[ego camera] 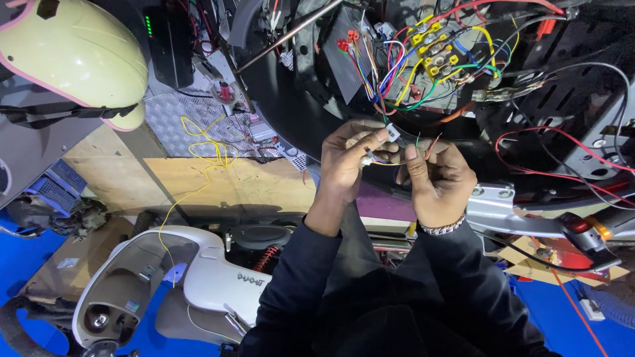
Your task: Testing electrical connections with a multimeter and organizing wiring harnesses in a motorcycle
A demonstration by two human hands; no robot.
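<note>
My left hand [350, 162] and my right hand [438, 180] meet in the middle of the view, both pinching a small white wire connector [393, 133] and its thin coloured wires. A second white plug [368, 158] sits between my left fingers. The wires run up into a tangled bundle of coloured wires [403, 66] with yellow terminal blocks [433, 49] inside an opened black scooter body. A metal bracelet [442, 229] is on my right wrist.
A cream and pink scooter panel [73, 53] hangs at the top left. A loose yellow wire [202, 149] trails over a wooden board. A white scooter body with a red spring [198, 277] lies below left. Red cables [549, 152] loop at the right.
</note>
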